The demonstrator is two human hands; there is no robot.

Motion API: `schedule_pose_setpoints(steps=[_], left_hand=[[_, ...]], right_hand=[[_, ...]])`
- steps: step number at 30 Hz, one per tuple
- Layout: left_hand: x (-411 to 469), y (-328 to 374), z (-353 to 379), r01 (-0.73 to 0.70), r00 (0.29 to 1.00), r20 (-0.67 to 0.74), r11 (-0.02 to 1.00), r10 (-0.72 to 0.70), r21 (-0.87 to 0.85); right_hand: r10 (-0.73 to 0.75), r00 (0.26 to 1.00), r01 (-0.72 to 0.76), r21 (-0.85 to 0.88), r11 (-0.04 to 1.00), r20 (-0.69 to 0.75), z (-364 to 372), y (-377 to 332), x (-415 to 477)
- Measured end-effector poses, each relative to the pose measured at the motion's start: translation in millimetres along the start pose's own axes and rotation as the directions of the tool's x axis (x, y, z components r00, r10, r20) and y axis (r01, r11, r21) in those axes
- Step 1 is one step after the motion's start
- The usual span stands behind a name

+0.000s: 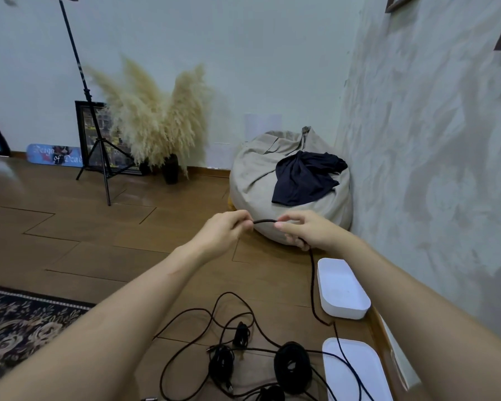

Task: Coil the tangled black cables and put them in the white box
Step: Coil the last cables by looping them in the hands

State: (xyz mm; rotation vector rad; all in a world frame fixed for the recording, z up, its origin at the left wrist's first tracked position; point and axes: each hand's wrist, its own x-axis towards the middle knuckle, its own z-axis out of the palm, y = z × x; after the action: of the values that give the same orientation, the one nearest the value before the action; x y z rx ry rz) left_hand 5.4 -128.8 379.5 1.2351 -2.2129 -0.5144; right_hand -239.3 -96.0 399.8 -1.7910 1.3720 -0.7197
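**1. Hands.** I read the left hand [224,227] as grasping: thumb and curled fingers pinch a black cable [265,221]. The right hand [304,230] grasps the same cable. Its thumb and forefinger pinch it close to the left hand, and its lower fingers curl round the run leaving the palm. A short, slightly arched span of cable bridges the two hands.

**2. Cable location.** From the right hand the cable hangs down to the floor and passes just beside the left wall of the white box [344,312]. It then crosses the white lid [359,371] lying nearer the camera. The tangled cables [214,319] lie loose on the floor between the forearms, near the box but outside it. A wound coil [292,366] lies among them, just left of the lid.

**3. Surface and room.** The work surface is a wooden floor [99,227], with a patterned rug [21,322] at lower left. A beige bean bag [258,175] sits in the corner against the textured wall [431,140], with a dark cloth [304,178] draped on it. Along the far wall I note pampas grass [154,117] in a dark vase [170,169], a tripod stand [99,157] and a framed picture [83,123].

**4. Pose.** Both arms extend forward and the forearms converge. The hands are raised above the floor at about equal height, in front of the bean bag, with their backs toward the camera.
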Motion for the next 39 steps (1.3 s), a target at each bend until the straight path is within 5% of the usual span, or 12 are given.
schedule_pose_setpoints(steps=[3, 6, 10, 12, 14, 18, 24, 29, 32, 35, 39], left_hand=[[-0.9, -4.8, 1.2, 0.030, 0.999, 0.043, 0.998, -0.028, -0.046], [-5.7, -26.3, -9.1, 0.125, 0.991, 0.056, 0.992, -0.125, 0.012], [-7.6, -33.7, -6.7, 0.126, 0.988, 0.090, 0.991, -0.129, 0.042], [-3.7, -18.4, 3.5, 0.066, 0.992, 0.111, 0.998, -0.067, 0.011], [-1.2, -8.7, 10.6, 0.050, 0.994, 0.102, 0.998, -0.046, -0.031], [-7.7, -27.4, 0.1, 0.164, 0.982, 0.112, 0.982, -0.154, -0.092], [-5.8, -7.9, -1.1, 0.093, 0.991, 0.118, 0.956, -0.063, -0.277], [-9.1, -5.9, 3.8, 0.125, 0.989, 0.116, 0.932, -0.090, -0.339], [-11.0, -7.3, 5.5, 0.164, 0.982, 0.152, 0.920, -0.116, -0.356], [-9.6, 5.9, 13.1, 0.132, 0.982, 0.176, 0.905, -0.065, -0.404], [-6.4, 8.6, 13.0, 0.155, 0.981, 0.176, 0.884, -0.084, -0.441]], right_hand=[[-0.138, 0.978, 0.098, -0.244, 0.965, -0.154, -7.3, -4.6, 3.9], [-0.097, 0.915, 0.001, -0.238, 0.971, -0.391, -30.2, 7.2, -1.1], [0.048, 0.997, -0.056, -0.163, 0.985, -0.052, -23.1, 3.8, -15.2], [-0.002, 1.000, 0.009, -0.243, 0.970, 0.027, -6.4, -6.9, -8.9], [-0.110, 0.994, 0.099, -0.317, 0.943, -0.018, 2.3, -10.2, 2.1], [-0.118, 0.931, -0.030, -0.395, 0.918, -0.345, -25.0, 4.2, 2.8], [-0.086, 0.996, 0.071, -0.366, 0.928, -0.023, 10.4, -13.1, -2.0], [-0.144, 0.945, 0.001, -0.436, 0.900, -0.295, 0.3, -8.8, 6.1], [-0.058, 0.981, -0.032, -0.445, 0.895, -0.187, -3.2, -1.0, 1.9], [-0.124, 0.991, 0.094, -0.421, 0.902, -0.043, 13.1, -12.5, -0.5], [-0.187, 0.951, 0.053, -0.465, 0.884, -0.246, 7.9, -13.2, 3.3]])
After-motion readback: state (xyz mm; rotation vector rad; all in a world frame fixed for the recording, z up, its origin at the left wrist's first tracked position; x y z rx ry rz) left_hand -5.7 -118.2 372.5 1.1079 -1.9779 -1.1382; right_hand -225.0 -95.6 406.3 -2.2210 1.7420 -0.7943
